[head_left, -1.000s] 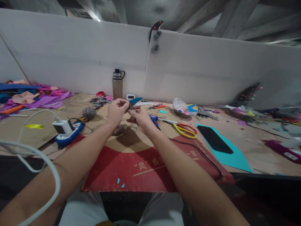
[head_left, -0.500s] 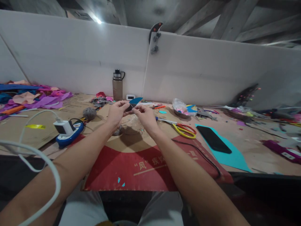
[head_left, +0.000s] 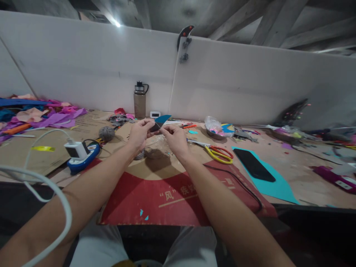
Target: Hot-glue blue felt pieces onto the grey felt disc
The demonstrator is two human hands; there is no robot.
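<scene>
My left hand [head_left: 139, 134] is closed, pinching a dark grey piece [head_left: 155, 127] from which a pointed blue piece, like paper or felt [head_left: 162, 119], sticks up to the right. My right hand [head_left: 175, 138] is also closed, its thumb and finger together at the near edge of that piece. A thin pale strand [head_left: 158, 126] shows at these fingertips; whether it is wire or thread I cannot tell. Both hands are held above the cardboard [head_left: 158, 168], over a small clear heap. Right of my right hand lie scissors [head_left: 219, 152] with red and yellow handles.
A dark phone [head_left: 253, 165] rests on a teal sheet [head_left: 278, 189] at right. Behind stand a bottle [head_left: 139, 104] and a bowl of scraps [head_left: 215, 134]. Grey yarn [head_left: 106, 133], a blue power strip [head_left: 80, 160] with a white cable, and coloured scraps [head_left: 41, 115] are at left.
Both hands stay together around the dark and blue piece. My right fingertips have shifted slightly along its near edge; the whole view has moved a little.
</scene>
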